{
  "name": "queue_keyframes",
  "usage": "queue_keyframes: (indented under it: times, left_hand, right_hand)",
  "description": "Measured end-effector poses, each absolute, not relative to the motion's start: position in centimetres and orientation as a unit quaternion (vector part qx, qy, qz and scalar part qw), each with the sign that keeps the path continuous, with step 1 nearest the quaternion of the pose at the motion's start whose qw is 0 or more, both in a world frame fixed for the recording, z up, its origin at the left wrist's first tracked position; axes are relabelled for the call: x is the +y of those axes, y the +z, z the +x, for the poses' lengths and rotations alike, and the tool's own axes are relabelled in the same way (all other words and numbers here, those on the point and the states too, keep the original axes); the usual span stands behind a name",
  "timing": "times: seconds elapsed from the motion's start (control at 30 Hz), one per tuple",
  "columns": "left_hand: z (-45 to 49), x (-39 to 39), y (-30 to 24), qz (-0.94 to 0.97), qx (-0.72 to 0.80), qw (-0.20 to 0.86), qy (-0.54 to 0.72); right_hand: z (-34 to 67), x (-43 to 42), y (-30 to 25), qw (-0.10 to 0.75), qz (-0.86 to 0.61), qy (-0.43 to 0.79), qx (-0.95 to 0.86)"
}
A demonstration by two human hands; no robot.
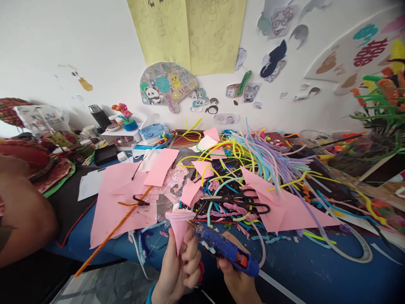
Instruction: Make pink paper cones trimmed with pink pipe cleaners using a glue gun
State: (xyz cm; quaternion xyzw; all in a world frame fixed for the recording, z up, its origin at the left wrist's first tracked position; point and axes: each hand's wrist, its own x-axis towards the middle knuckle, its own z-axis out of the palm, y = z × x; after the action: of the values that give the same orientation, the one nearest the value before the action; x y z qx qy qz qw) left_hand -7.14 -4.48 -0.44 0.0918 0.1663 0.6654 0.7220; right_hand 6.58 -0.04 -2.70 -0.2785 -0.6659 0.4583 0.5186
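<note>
My left hand [182, 261] is closed round a small pink paper cone [179, 231], point down, with a pale pink fuzzy pipe cleaner band along its top edge. In my right hand [237, 278] is a blue hot glue gun [228, 247], its nozzle at the right side of the cone's rim; whether it touches the rim I cannot tell. A white glue stick [280, 289] trails from the gun's back end. Just beyond the hands lie black-handled scissors [243, 200], cut pink paper pieces [191, 192] and a cut-out cartoon figure [177, 176].
A large pink sheet [109, 211] covers the table's left part, crossed by an orange pipe cleaner [107, 240]. Heaped pipe cleaners [265, 154] spread at the back right. Another person's arm [28, 211] rests at far left. A leafy craft plant [382, 101] stands at right.
</note>
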Motion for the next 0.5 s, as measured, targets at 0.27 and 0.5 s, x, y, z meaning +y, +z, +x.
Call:
queue_keyframes:
  times: [0.27, 0.5]
  left_hand:
    - [-7.2, -4.6, -0.4, 0.053, 0.119, 0.713, 0.689]
    - [-7.4, -4.8, -1.3, 0.017, 0.063, 0.71, 0.701]
  right_hand:
    - [6.7, -0.5, -3.5, 0.509, -0.287, 0.457, -0.67]
    - [6.7, -0.5, -3.4, 0.496, -0.296, 0.451, -0.68]
